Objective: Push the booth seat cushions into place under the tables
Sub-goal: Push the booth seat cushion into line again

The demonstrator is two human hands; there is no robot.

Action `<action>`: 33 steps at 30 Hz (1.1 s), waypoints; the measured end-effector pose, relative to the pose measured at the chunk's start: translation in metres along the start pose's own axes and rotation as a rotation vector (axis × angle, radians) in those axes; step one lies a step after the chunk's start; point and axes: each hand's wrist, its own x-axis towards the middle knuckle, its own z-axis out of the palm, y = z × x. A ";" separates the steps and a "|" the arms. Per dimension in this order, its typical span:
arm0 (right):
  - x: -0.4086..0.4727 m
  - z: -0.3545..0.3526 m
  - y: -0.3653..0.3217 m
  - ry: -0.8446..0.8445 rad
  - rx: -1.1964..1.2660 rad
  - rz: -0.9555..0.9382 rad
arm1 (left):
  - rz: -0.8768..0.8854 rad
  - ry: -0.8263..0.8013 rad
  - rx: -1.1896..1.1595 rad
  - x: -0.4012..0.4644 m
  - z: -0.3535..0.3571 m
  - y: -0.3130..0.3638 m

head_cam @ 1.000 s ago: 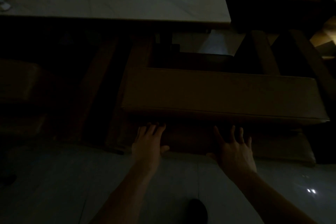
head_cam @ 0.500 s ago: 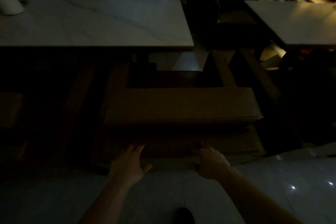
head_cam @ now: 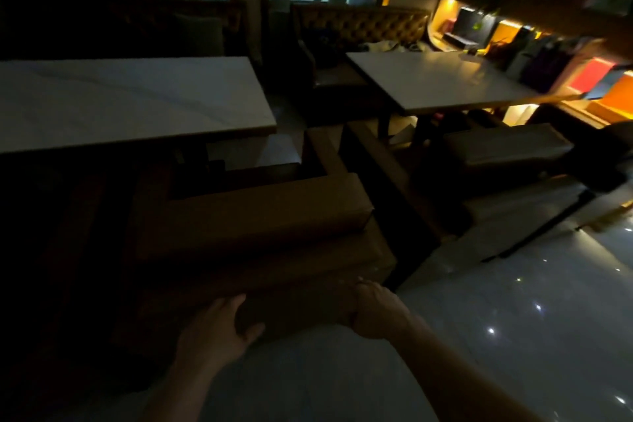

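Observation:
In the dim light a long brown booth seat cushion lies on a lower brown seat block, in front of the white table on the left. My left hand rests flat, fingers apart, against the near face of the lower block. My right hand presses the same face near its right corner, with its fingers curled. Both forearms reach in from the bottom edge.
A second white table stands to the right, with a dark padded bench in front of it. Tufted booth backs line the far wall. Glossy floor tiles spread to the right. Lit shelves glow at the far right.
The view has tilted up and to the right, so the second table and the shelves show. Both hands stay against the block's near face, and the right hand's fingers have curled.

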 end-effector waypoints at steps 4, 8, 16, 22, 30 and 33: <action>-0.035 -0.023 0.038 0.037 0.013 0.047 | 0.048 0.031 -0.001 -0.020 -0.010 0.037; -0.060 -0.039 0.082 0.074 0.030 0.065 | 0.069 0.037 0.014 -0.035 -0.013 0.072; -0.090 -0.080 0.188 0.153 0.046 0.105 | 0.169 0.103 0.157 -0.034 0.010 0.217; -0.127 -0.132 0.299 0.181 0.059 0.067 | 0.246 0.151 0.214 -0.026 0.044 0.364; -0.140 -0.163 0.437 0.308 -0.003 0.129 | 0.364 0.159 0.287 0.000 0.078 0.522; -0.136 -0.170 0.478 0.347 -0.072 0.164 | 0.419 0.168 0.316 0.025 0.090 0.567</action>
